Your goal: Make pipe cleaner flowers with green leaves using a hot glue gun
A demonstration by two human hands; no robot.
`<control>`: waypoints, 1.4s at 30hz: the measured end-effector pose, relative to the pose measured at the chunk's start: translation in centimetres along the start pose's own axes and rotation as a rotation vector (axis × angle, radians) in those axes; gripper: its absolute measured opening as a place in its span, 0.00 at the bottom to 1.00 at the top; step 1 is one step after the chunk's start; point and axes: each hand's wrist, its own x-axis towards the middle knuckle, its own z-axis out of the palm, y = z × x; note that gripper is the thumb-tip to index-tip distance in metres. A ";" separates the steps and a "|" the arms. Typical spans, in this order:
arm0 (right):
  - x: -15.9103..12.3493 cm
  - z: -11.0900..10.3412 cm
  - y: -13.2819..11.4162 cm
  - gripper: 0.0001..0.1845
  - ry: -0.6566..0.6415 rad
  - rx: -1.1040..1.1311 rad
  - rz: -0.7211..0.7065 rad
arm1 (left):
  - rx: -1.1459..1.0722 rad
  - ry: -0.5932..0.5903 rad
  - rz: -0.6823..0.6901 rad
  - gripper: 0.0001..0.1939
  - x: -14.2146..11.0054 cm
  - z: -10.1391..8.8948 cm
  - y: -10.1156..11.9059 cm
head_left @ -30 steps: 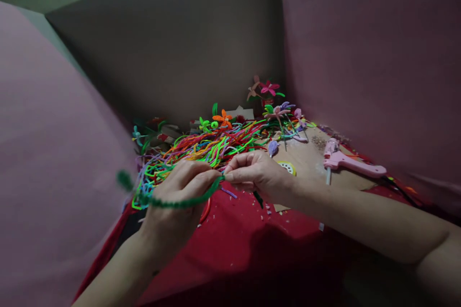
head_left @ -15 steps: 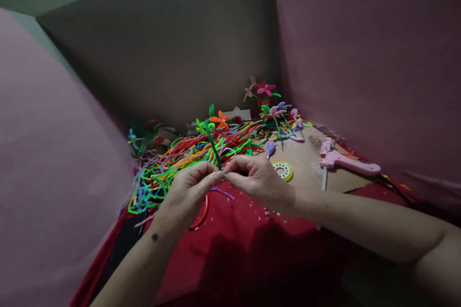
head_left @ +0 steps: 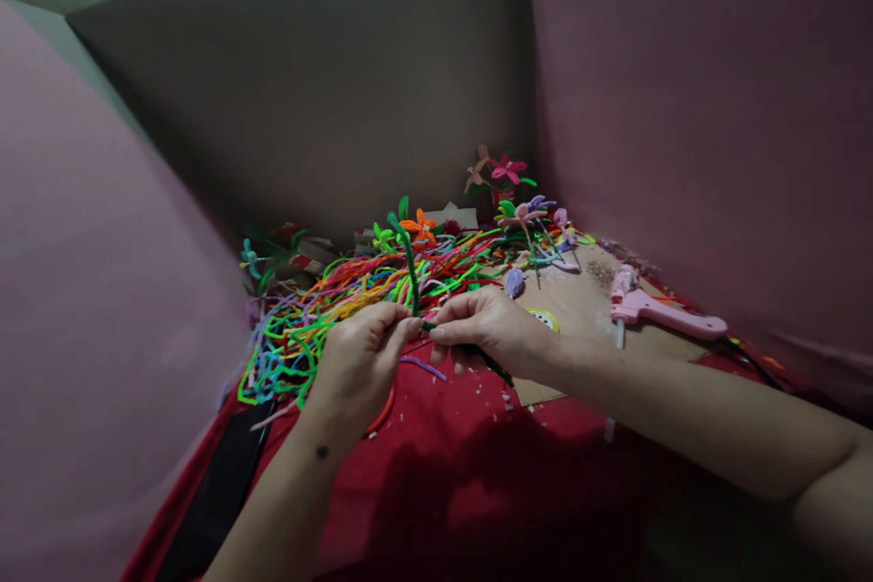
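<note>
A dark green pipe cleaner (head_left: 413, 271) stands up between my hands, its top bent over to the left. My left hand (head_left: 365, 359) is closed, pinching it near its lower part between thumb and forefinger. My right hand (head_left: 487, 332) is closed beside it, with a stretch of dark green pipe cleaner between thumb and fingertips; a dark length trails out below that hand. Just beyond my hands lies a heap of coloured pipe cleaners (head_left: 355, 286). A purple pipe-cleaner bud (head_left: 516, 283) rests past my right wrist.
A pink glue gun (head_left: 658, 311) lies on a cardboard sheet (head_left: 579, 291) at the right. A yellow-rimmed tape roll (head_left: 546, 320) is partly behind my right hand. Pipe-cleaner flowers, among them an orange one (head_left: 419, 225), stand at the back. Scraps dot the red cloth (head_left: 423, 473).
The dark green pipe cleaner has turned more upright. My right hand has shifted slightly away from the left, and dark green now shows between them and below the right hand.
</note>
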 end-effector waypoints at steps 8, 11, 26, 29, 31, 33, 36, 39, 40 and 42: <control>0.2 -0.8 0.5 0.12 -0.112 -0.249 0.177 | 0.064 -0.169 0.099 0.11 1.9 -0.2 -1.1; 0.0 -1.2 0.5 0.12 -0.063 -0.630 -0.014 | 0.084 -0.188 0.090 0.12 2.3 0.0 -1.6; 1.5 -1.4 -0.5 0.07 0.106 -1.188 -0.754 | -0.218 -0.248 0.027 0.13 1.9 1.0 -2.6; 1.1 -0.7 -0.5 0.06 0.129 -0.945 -0.486 | -0.261 -0.189 -0.004 0.10 1.8 1.3 -2.8; 0.9 -0.2 -0.5 0.06 0.161 -0.815 -0.329 | -0.285 -0.171 -0.016 0.10 1.8 1.6 -2.9; 0.8 0.1 -0.6 0.05 0.162 -0.698 -0.229 | -0.317 -0.165 -0.032 0.10 1.7 1.8 -3.1; 0.8 0.1 -0.5 0.05 0.127 -0.533 -0.125 | -0.383 -0.141 -0.079 0.10 1.5 1.9 -2.9; 0.9 0.0 -0.3 0.10 0.088 -0.408 -0.071 | -0.445 -0.098 -0.117 0.09 1.4 1.7 -2.6; 1.0 0.0 -0.3 0.11 0.078 -0.382 -0.060 | -0.466 -0.090 -0.124 0.09 1.4 1.7 -2.5; 1.1 -0.1 -0.1 0.11 0.085 -0.355 -0.045 | -0.484 -0.071 -0.126 0.09 1.5 1.6 -2.3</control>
